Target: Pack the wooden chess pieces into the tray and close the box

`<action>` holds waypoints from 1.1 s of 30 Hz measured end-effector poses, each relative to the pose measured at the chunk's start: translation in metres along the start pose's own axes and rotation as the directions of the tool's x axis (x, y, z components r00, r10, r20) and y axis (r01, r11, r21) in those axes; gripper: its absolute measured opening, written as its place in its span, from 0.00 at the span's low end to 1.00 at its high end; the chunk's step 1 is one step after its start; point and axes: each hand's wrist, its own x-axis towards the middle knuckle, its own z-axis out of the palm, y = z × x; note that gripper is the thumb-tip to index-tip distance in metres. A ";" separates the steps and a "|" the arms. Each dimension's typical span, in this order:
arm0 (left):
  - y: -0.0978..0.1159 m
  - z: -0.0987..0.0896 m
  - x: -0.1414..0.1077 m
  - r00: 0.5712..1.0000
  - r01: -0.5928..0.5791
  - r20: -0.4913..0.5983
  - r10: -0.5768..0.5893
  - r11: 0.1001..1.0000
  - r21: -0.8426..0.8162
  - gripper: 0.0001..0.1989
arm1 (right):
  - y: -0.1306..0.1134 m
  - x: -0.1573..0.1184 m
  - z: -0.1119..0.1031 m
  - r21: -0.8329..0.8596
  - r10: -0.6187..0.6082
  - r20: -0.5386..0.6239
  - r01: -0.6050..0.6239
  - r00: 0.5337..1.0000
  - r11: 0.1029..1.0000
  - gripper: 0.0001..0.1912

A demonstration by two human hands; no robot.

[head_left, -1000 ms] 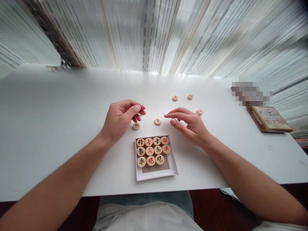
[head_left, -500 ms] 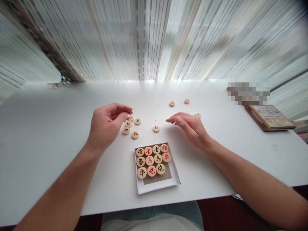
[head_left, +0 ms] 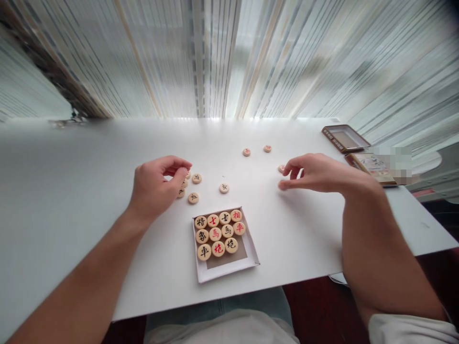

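Red-marked xiangqi piece (head_left: 281, 168), right of frame centre: flat, partly behind fingers of right hand (head_left: 319, 173), which is open, thumb apart; contact cannot tell. Piece probably light, stiff, little slippery, not fragile; best hold at opposite rim sides. Face upward; round, no long axis; character direction unclear. Left hand (head_left: 152, 186), left of centre: thumb near fingertips, beside red-marked piece (head_left: 188, 175); pinching cannot tell.

A loose whitish top (head_left: 233, 329) with a wrinkled right sleeve (head_left: 409, 329), and muted blue-green trousers (head_left: 258, 306).
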 end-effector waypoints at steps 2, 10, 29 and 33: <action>0.001 0.001 0.000 1.000 -0.015 0.003 0.015 1.000 0.001 0.08 | 0.005 0.000 0.003 0.028 -0.040 0.040 0.039 0.998 0.999 0.14; 0.011 0.003 -0.005 0.997 -0.070 0.018 0.069 0.998 0.007 0.09 | -0.020 0.008 0.036 0.126 -0.104 -0.043 0.109 0.994 0.986 0.10; 0.022 0.018 -0.022 0.972 -0.158 0.140 0.186 0.969 -0.190 0.08 | -0.080 0.008 0.095 0.782 -0.208 -0.225 0.304 0.952 0.544 0.24; 0.028 0.019 -0.026 0.961 -0.157 0.187 0.202 0.960 -0.232 0.07 | -0.081 0.006 0.096 0.842 -0.178 -0.172 0.238 0.969 0.484 0.27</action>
